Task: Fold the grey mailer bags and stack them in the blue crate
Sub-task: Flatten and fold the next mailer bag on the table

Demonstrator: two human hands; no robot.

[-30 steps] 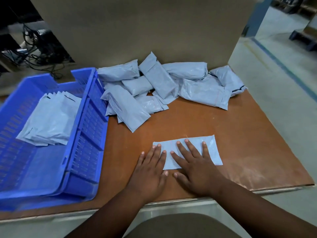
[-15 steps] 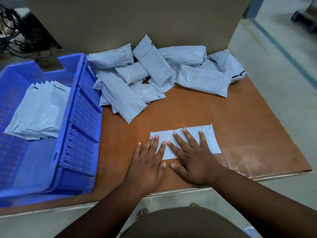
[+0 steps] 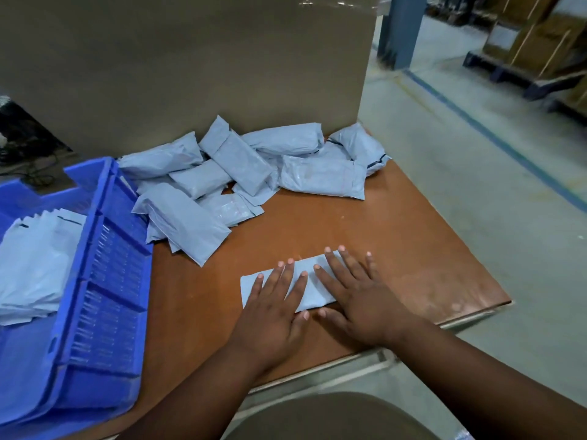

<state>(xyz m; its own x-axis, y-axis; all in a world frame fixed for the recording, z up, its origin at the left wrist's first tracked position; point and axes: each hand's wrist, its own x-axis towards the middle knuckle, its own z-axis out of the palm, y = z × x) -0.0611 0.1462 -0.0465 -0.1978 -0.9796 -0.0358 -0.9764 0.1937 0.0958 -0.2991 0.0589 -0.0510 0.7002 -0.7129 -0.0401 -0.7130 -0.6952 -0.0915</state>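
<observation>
Now my left hand (image 3: 273,308) and right hand (image 3: 355,296) press flat, fingers spread, on the folded mailer bag (image 3: 313,285) beneath them; thin, slick, light, best pinched along its near edge.

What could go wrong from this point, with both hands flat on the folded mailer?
1. Both the left hand and right hand only press the folded mailer; once they lift, it may spring open.
2. The stack in the blue crate is fanned unevenly, so another bag may slide off it.
3. The unfolded pile lies close to the crate wall; carrying the bag across could drag one along.
</observation>
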